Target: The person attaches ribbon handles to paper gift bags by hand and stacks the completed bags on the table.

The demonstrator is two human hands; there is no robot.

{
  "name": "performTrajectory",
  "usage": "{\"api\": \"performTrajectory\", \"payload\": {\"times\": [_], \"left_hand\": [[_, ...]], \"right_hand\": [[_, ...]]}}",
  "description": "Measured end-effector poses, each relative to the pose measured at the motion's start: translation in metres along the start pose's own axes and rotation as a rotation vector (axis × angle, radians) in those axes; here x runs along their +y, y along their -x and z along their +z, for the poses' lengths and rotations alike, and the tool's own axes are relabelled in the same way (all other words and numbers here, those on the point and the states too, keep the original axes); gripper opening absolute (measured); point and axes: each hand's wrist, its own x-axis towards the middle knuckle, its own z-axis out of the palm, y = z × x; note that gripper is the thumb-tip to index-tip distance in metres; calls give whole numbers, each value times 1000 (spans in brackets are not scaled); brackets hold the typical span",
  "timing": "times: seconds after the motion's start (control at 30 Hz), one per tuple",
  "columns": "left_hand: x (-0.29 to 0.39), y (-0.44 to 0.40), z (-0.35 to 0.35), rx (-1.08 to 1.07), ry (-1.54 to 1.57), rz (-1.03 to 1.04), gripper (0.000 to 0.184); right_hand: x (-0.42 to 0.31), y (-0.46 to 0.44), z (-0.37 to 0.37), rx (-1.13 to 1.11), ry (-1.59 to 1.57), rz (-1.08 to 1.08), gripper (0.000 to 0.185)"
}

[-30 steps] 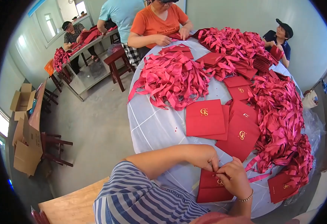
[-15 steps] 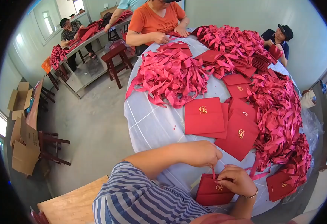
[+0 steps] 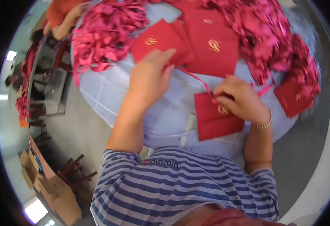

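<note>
Out over a stack of red envelopes (image 3: 157,37), my left hand (image 3: 150,77) is closed, somewhat blurred, with a narrow red ribbon (image 3: 196,78) running to its thumb. The ribbon slants down to the top edge of a red envelope (image 3: 217,122) with a gold emblem, lying near the table's front edge. My right hand (image 3: 240,100) grips that envelope's top right part, thumb and fingers together by the ribbon, covering some of the emblem. Larger red gold-marked pieces (image 3: 212,45) lie just beyond it.
A heap of red ribbons (image 3: 108,34) lies at the far left of the white-covered table (image 3: 157,128), another ribbon heap (image 3: 263,34) at the right. One more red envelope (image 3: 294,97) sits at the right edge. A person's arm (image 3: 65,24) shows at top left; cardboard boxes (image 3: 59,196) stand lower left.
My left hand has moved up and left away from the envelope, drawing the ribbon out long. My right hand stays at the envelope. The view has turned and tilted down.
</note>
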Motion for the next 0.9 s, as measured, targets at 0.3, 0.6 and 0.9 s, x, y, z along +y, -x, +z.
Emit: {"api": "performTrajectory", "payload": {"times": [0.3,0.6,0.9], "left_hand": [[17,8,35,-397,466,321,33],[17,7,29,-593,528,188,74],[-5,6,33,-645,782,-33,58]], "right_hand": [[1,-1,22,66,134,-113,7],[-3,-4,28,159,208,-107,12],[-2,2,27,130,310,-137,9]]}}
